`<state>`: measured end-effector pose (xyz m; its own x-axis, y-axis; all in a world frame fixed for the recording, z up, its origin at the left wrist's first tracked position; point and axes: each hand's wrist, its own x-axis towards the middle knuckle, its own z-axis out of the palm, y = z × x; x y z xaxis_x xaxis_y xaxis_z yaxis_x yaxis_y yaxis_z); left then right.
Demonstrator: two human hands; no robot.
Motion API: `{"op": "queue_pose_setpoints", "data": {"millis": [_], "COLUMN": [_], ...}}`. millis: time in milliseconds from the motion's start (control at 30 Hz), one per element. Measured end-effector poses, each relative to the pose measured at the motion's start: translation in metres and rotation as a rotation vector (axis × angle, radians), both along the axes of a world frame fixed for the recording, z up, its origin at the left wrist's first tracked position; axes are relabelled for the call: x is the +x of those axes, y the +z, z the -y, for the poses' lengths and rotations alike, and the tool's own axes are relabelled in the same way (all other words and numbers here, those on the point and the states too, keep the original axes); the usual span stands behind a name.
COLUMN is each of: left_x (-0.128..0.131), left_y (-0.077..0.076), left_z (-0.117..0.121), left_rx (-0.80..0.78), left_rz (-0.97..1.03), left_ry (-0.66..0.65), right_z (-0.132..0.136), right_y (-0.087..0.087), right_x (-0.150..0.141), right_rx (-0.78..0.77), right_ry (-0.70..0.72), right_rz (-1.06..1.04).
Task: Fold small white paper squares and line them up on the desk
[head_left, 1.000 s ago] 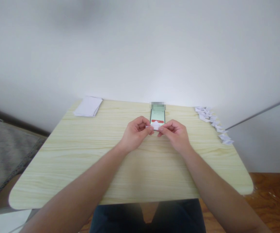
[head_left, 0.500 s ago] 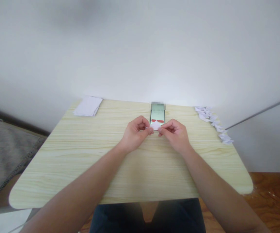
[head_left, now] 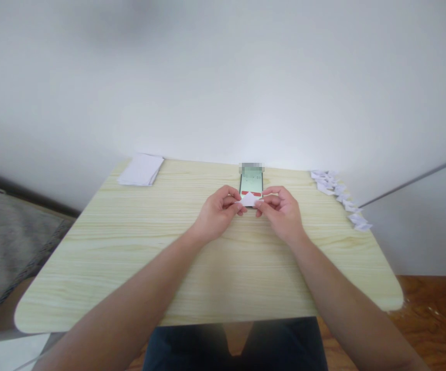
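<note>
Between my hands is a small folded white paper (head_left: pixel 250 199) with a pointed top, held above the table. My left hand (head_left: pixel 221 209) pinches its left end between thumb and fingers. At its right end, my right hand (head_left: pixel 280 210) grips it with thumb and fingertips. Just behind the paper lies a phone (head_left: pixel 251 181) with a green lit screen and a red bar; the paper and fingers hide its lower edge.
A stack of white paper sheets (head_left: pixel 141 169) lies at the table's back left. Along the right edge runs a row of several folded white paper pieces (head_left: pixel 341 194). The pale wooden table (head_left: pixel 130 247) meets a white wall (head_left: pixel 223 82) at the back.
The fingers of both hands have shifted on the paper, and my right index finger is lifted a little. More of the folded paper's triangular shape shows now.
</note>
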<state>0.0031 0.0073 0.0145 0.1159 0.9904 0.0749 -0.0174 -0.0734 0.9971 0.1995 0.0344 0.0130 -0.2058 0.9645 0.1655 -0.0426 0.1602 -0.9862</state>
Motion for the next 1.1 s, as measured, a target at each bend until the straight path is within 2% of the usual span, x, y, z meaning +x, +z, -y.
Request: {"op": "queue_pose_setpoints", "data": {"millis": [233,467,800,1100], "left_x": [-0.0027,-0.0070,-0.0070,-0.0065], "left_y": [0.0044,0.0047,0.0072,0.0069], "left_z": [-0.0004,-0.0018,0.0015,-0.0007], "left_rx": [-0.034,-0.005,-0.018,0.004], "left_rz": [-0.044,-0.271,-0.319,-0.249], "left_ry": [-0.005,-0.118,-0.104,-0.083], "right_z": [0.0007,0.0010,0.0000,-0.0020], "right_y": [0.0015,0.0014,0.0052,0.0037], "right_x": [0.0007,0.0007,0.0042,0.0047], "right_rx": [0.016,0.000,0.013,0.008], "right_ry": [0.017,0.059,0.032,0.026], "right_rz": [0.048,0.006,0.039,0.032]}}
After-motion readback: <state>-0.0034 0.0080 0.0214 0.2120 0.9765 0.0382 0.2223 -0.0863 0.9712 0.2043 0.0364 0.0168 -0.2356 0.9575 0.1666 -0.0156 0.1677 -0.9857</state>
